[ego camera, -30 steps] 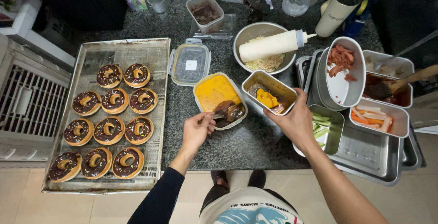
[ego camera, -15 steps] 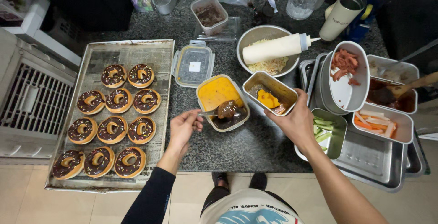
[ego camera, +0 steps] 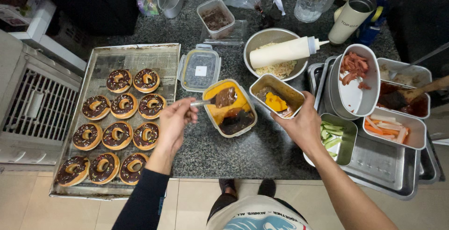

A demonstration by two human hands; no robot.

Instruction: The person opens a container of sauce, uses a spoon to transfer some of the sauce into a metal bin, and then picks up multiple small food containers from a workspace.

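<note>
My left hand (ego camera: 175,120) grips a metal spoon (ego camera: 220,99) loaded with dark brown sauce, lifted over a clear plastic tub (ego camera: 229,108) that holds orange sauce and a dark brown patch. My right hand (ego camera: 301,124) holds the near side of a rectangular metal container (ego camera: 277,95) with orange and brown sauce inside, just right of the tub. Left of my left hand lies a metal baking tray (ego camera: 117,57) with several chocolate-glazed doughnuts (ego camera: 119,106) in rows.
On the dark granite counter stand a lidded plastic box (ego camera: 199,69), a steel bowl of noodles (ego camera: 276,66) with a squeeze bottle (ego camera: 285,52) across it, a tub of brown filling (ego camera: 215,18), and metal trays at right with sausage pieces (ego camera: 354,66), cucumber (ego camera: 332,136) and carrot sticks (ego camera: 386,127).
My left hand has drawn left and raised the spoon out of the tub with brown sauce on it. My right hand stays on the metal container.
</note>
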